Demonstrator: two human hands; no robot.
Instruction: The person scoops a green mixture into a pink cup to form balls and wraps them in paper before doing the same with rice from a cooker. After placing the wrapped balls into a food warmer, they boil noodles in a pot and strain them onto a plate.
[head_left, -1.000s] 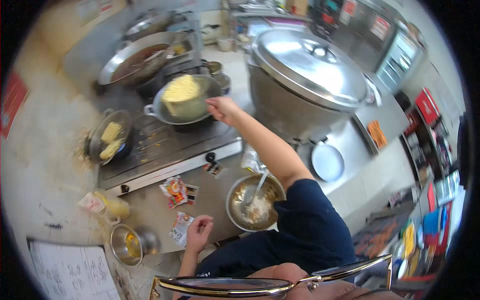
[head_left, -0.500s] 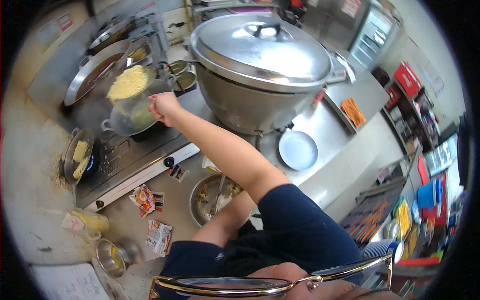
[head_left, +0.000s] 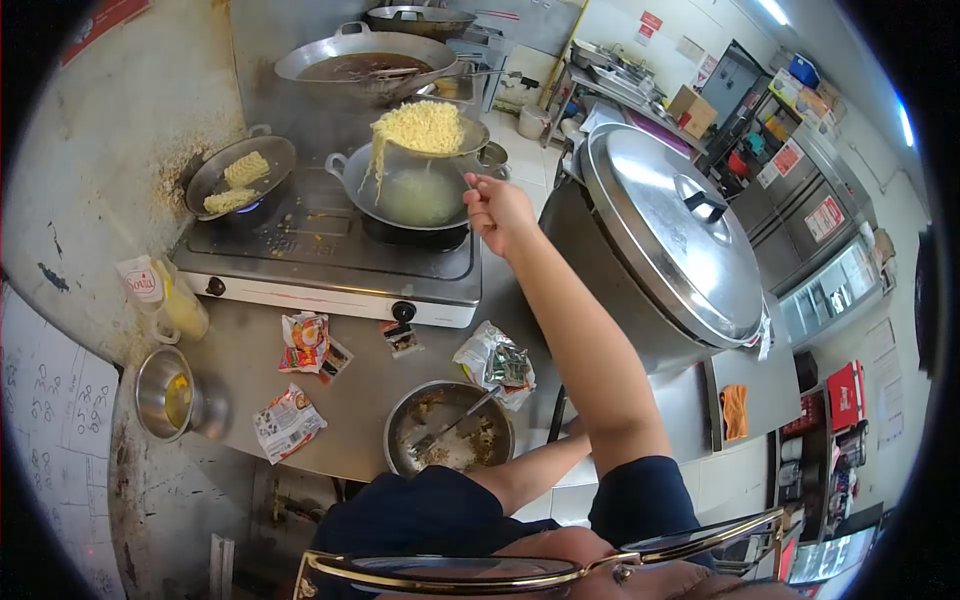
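Observation:
My right hand is closed round the handle of a strainer, held above a steaming wok. A mound of yellow noodles rests in the strainer, with a few strands hanging from its left side. Cloudy pale liquid fills the wok on the right burner. On the left burner, over a blue flame, a small wok holds two noodle blocks. My left forearm reaches toward the right; its hand is hidden behind my right arm.
A big lidded metal pot stands to the right. In front of the gas stove lie torn noodle packets and a steel bowl with a utensil inside. A wok of dark liquid is behind; a yellow jug stands left.
My view has turned, so the stove now sits more squarely ahead. The strainer stays above the wok with the noodles in it, and hanging strands now show.

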